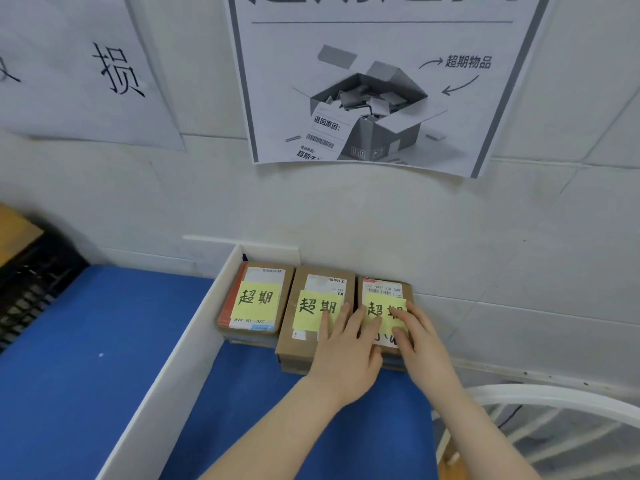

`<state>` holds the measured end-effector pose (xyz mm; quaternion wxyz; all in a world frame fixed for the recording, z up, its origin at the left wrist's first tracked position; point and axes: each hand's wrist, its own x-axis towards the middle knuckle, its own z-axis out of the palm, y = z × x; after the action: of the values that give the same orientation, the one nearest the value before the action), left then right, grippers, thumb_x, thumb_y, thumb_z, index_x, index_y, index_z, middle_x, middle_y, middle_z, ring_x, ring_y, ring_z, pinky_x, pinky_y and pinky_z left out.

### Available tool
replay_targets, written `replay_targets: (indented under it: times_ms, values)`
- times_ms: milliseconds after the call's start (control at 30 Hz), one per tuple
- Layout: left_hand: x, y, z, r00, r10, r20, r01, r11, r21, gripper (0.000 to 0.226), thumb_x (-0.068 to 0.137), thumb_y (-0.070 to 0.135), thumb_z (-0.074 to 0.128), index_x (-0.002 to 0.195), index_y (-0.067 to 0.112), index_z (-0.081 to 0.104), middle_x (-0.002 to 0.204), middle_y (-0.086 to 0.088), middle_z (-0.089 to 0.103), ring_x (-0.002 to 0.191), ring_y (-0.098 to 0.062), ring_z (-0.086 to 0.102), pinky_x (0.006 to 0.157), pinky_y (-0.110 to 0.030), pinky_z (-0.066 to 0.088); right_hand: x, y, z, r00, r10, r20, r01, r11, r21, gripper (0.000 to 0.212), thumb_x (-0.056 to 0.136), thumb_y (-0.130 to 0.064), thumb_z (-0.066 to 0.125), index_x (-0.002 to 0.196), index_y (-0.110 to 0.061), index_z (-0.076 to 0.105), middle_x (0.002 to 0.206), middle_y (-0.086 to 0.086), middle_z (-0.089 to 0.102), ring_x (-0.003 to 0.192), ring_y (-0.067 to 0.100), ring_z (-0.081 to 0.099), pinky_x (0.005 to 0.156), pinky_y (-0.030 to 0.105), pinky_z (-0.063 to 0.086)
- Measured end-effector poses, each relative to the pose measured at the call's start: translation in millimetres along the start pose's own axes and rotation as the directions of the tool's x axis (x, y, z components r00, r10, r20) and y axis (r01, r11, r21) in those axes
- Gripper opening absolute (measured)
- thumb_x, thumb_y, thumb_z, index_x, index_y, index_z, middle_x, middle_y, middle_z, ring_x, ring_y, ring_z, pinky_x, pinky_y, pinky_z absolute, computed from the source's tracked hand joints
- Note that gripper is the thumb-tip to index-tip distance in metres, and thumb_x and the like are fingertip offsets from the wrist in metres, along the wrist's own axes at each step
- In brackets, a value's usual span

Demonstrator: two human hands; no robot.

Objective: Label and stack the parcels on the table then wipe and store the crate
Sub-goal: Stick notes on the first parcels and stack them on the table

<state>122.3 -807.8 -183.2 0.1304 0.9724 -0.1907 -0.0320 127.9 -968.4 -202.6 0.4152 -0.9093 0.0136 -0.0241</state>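
Open blue tabletop (242, 393) before parcels (301, 348), white divider (173, 358) closing the left, wall (346, 209) tight behind, crate (31, 282) far left.

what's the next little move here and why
Probably lift both hands off the right parcel. The left hand and right hand press its yellow note flat with straight fingers, and the left parcel and middle parcel already carry notes, so labelling looks nearly done.

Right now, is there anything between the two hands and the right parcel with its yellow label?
Nothing visible. The right hand presses flat on the yellow label of the right parcel, and the left hand lies across it and the middle parcel.
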Motion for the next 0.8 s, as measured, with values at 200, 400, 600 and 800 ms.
replay_targets:
  times_ms: [200,400,600,800]
  values:
    - [-59,-34,-83,0.969,-0.107,-0.224,0.120,0.992,0.046,0.057,0.098,0.041,0.026,0.152,0.030,0.012,0.161,0.000,0.004,0.147,-0.021,-0.004,0.116,-0.037,-0.008,-28,-81,-7,0.950,-0.307,-0.065,0.271,0.908,-0.321,0.040,0.094,-0.014,0.058,0.133,-0.019,0.056,0.146,0.007,0.044,0.132,0.031,0.041,0.107,0.044,0.037]
    - [-159,-82,-145,0.915,-0.292,-0.279,0.349,0.920,0.179,0.058,0.094,0.035,0.045,0.148,0.018,0.033,0.155,-0.010,0.029,0.142,-0.032,0.026,0.115,-0.049,0.018,-60,-180,32,0.883,-0.434,0.179,0.469,0.797,-0.379,0.044,0.099,-0.029,0.041,0.143,-0.033,0.039,0.156,-0.004,0.024,0.143,0.020,0.021,0.114,0.037,0.026]
    - [-240,-139,-168,0.844,-0.436,-0.312,0.508,0.836,0.207,0.060,0.099,0.048,0.025,0.153,0.024,0.012,0.161,-0.005,0.008,0.147,-0.023,0.007,0.119,-0.044,0.006,-95,-256,88,0.788,-0.534,0.305,0.614,0.717,-0.329,0.042,0.100,-0.030,0.038,0.142,-0.034,0.037,0.155,-0.006,0.024,0.140,0.016,0.023,0.113,0.033,0.025]
    - [-321,-203,-191,0.832,-0.442,-0.335,0.521,0.831,0.197,0.060,0.099,0.049,0.023,0.153,0.025,0.011,0.160,-0.001,0.008,0.147,-0.018,0.005,0.119,-0.041,0.004,-139,-330,157,0.781,-0.548,0.301,0.624,0.698,-0.350,0.043,0.100,-0.034,0.040,0.142,-0.035,0.037,0.156,-0.006,0.026,0.140,0.015,0.025,0.110,0.031,0.025]
